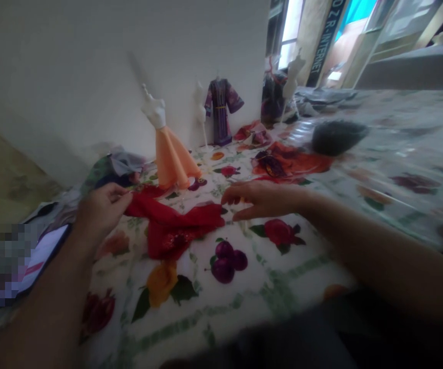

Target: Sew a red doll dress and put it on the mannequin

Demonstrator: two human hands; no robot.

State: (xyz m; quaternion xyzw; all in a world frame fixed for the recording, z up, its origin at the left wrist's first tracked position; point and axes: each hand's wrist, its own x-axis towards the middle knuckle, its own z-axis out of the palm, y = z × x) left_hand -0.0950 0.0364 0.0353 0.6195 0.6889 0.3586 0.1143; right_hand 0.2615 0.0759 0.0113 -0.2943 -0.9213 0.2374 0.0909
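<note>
Two bare arms and hands

The left hand and right hand have no gloves or rings. Both arms are bare, with no sleeves showing. A little blurry.

Left arm: bare forearm rising from the lower left of the frame toward the centre left.
Left hand: centre left, fingers curled inward, fingertips pinched together, seemingly closed in a grip.
Right arm: bare forearm slanting in from the lower right toward the centre.
Right hand: centre of the frame, palm down, fingers extended leftward, slightly bent; grip unclear through blur.
</note>
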